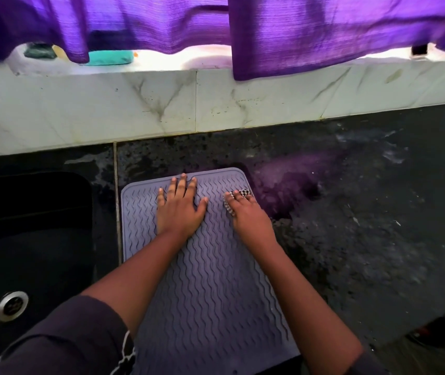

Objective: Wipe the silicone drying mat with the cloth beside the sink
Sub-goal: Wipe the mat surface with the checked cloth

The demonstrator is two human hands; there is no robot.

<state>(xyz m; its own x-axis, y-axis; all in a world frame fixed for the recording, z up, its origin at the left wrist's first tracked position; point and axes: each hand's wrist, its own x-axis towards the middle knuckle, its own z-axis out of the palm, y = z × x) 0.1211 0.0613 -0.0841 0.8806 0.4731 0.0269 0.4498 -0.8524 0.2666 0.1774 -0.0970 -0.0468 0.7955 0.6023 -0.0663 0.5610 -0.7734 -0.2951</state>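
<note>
**Wiping the far corner of the mat**

The gray mat (pixel 210 280) lies flat on the dark counter (pixel 351 226), just right of the sink (pixel 26 239). The left hand (pixel 179 209) rests flat on it with straight, spread fingers. The right hand (pixel 248 215) curls its fingers over the small checked cloth (pixel 244 192) at the mat's far right corner. The mat looks soft, bendy and light. It may slide, so press down on it.

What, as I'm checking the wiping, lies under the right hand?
A checkered cloth, bunched on the silicone mat near its far right corner; only its edges show past the fingers and thumb. The right hand covers the rest.
</note>
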